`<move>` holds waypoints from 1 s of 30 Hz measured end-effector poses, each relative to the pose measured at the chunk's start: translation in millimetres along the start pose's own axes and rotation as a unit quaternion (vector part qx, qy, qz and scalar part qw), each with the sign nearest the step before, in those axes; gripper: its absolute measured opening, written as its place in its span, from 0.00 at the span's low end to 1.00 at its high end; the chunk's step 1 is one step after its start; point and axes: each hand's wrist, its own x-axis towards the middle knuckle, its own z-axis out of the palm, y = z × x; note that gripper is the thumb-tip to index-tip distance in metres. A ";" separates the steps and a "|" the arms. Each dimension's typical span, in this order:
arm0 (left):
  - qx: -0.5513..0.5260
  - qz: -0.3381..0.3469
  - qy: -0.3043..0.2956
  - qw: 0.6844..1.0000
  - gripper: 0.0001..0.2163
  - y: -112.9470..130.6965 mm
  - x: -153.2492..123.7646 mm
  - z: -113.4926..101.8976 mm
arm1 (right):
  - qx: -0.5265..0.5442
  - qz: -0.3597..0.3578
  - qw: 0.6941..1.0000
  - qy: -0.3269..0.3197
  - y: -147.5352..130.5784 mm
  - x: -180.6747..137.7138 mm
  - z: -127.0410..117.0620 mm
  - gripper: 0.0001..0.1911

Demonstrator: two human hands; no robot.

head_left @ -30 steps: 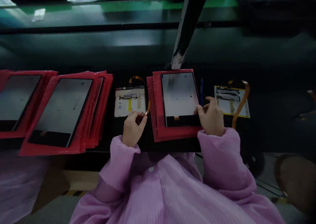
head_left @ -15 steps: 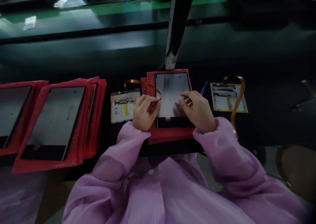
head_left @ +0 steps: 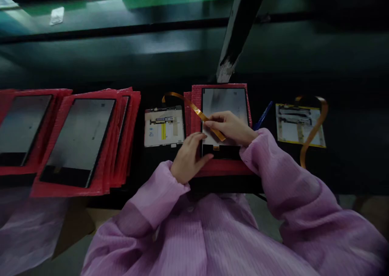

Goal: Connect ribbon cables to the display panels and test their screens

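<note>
A display panel (head_left: 226, 99), grey with a black lower band, lies on a red bubble-wrap sheet (head_left: 223, 168) in front of me. My right hand (head_left: 229, 127) is over the panel, fingers pinched on an orange flex cable (head_left: 199, 113). The cable arches from a white-backed circuit unit (head_left: 153, 135) on the left, and its free end lies across the panel. My left hand (head_left: 191, 156) rests at the panel's lower left edge, thumb and fingers spread, holding nothing. A small gold connector (head_left: 216, 148) shows on the black band.
Stacked red sheets with panels (head_left: 80, 136) lie to the left, another panel (head_left: 26, 124) beyond. On the right are a blue pen (head_left: 263, 114) and a second circuit unit (head_left: 299, 124) with its own orange cable. A metal post (head_left: 232, 45) rises behind the work.
The flex cable has passed from my left hand to my right, which moved left across the panel. My left hand has opened and dropped lower. The camera view has shifted.
</note>
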 end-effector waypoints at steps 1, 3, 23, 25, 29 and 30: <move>0.023 0.010 -0.031 0.999 0.23 1.4 -8.6 1.5 | -0.009 -0.007 1.000 0.003 0.1 0.4 -0.8 0.09; 0.087 0.033 -0.073 0.993 0.27 3.9 -23.9 5.6 | -0.013 -0.015 1.000 0.006 0.6 1.4 -1.5 0.11; 0.090 -0.039 0.046 0.994 0.15 17.4 -66.1 14.8 | 0.067 0.009 0.995 -0.071 0.5 -14.7 13.0 0.06; 0.094 -0.040 0.067 0.993 0.13 18.2 -66.2 17.0 | 0.068 0.007 0.995 -0.076 2.0 -15.0 14.7 0.06; 0.119 -0.037 0.075 0.989 0.13 20.5 -65.7 19.7 | 0.044 -0.012 0.996 -0.070 3.3 -15.8 17.3 0.03; 0.117 -0.042 0.073 0.989 0.13 21.1 -65.0 19.4 | 0.039 -0.014 0.997 -0.068 3.5 -15.8 17.7 0.02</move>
